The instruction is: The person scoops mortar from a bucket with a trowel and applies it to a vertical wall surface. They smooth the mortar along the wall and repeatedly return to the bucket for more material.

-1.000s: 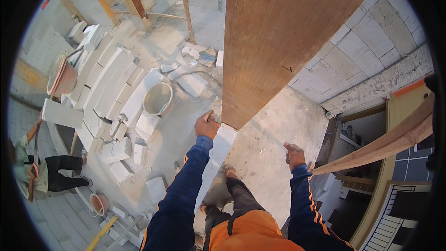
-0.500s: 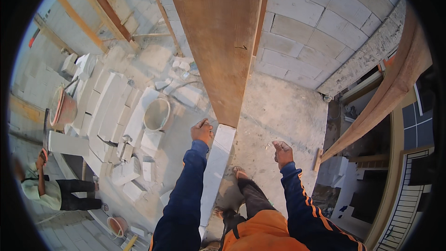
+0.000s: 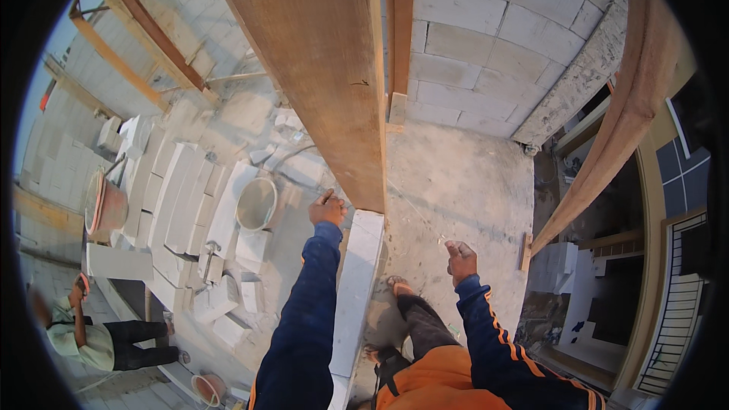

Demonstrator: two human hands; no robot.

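Note:
My left hand (image 3: pixel 328 208) is closed beside the foot of a wide brown wooden board (image 3: pixel 319 83), just left of the low white block row (image 3: pixel 358 262). What its curled fingers hold, if anything, is too small to make out. My right hand (image 3: pixel 461 261) hovers over the concrete floor to the right of the blocks, thumb and fingers pinched together. A tiny pale bit shows at those fingertips, its kind unclear. The board stands upright, its lower end at the far end of the block row.
A round bucket (image 3: pixel 257 203) stands among stacked white blocks (image 3: pixel 186 197) on the left. A co-worker (image 3: pixel 83 334) stands at the far left, near a reddish bucket (image 3: pixel 110 205). A slanted wooden post (image 3: pixel 585 182) rises at right. Behind is a block wall (image 3: pixel 478 45).
My view has shifted, so the board's upper part appears farther left and more tilted. Both hands stay closed in nearly the same places. The co-worker's hands have moved slightly.

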